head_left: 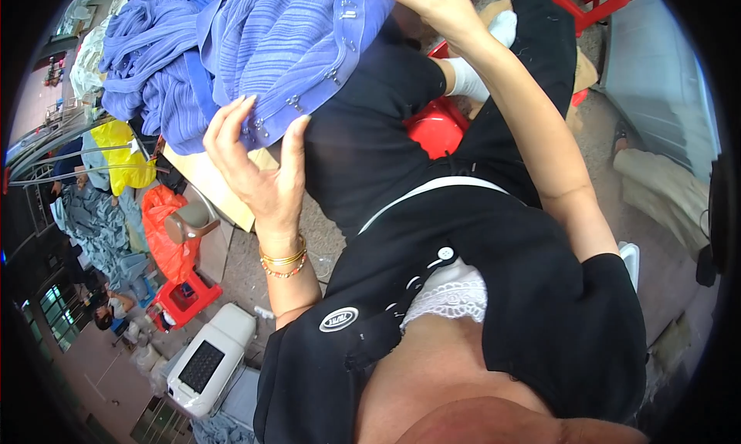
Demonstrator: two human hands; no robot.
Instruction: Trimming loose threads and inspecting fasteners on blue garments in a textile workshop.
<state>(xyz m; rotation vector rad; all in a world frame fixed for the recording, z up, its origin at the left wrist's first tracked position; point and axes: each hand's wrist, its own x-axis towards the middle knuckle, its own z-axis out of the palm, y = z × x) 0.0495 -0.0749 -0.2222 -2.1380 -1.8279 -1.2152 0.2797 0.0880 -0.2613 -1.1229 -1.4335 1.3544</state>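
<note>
A periwinkle-blue ribbed knit garment (270, 50) lies bunched over my lap and off to the left. Along its smooth edge band run several small shiny metal or clear fasteners, too small to make out exactly. My left hand (258, 162) is at the band's lower left end, thumb and fingers spread apart, fingertips against or just over the fabric. Up at the top edge of the picture, my right hand (436, 8) pinches the far end of the band; its fingertips are partly cut off.
A wooden board (208, 182) shows under the garment. To the left are an orange bag (168, 236), a red stool (187, 299), a white machine housing (212, 359) and piled grey-blue cloth (96, 228). Another red stool (590, 4) and a pale sheeted bulk (656, 81) stand at right.
</note>
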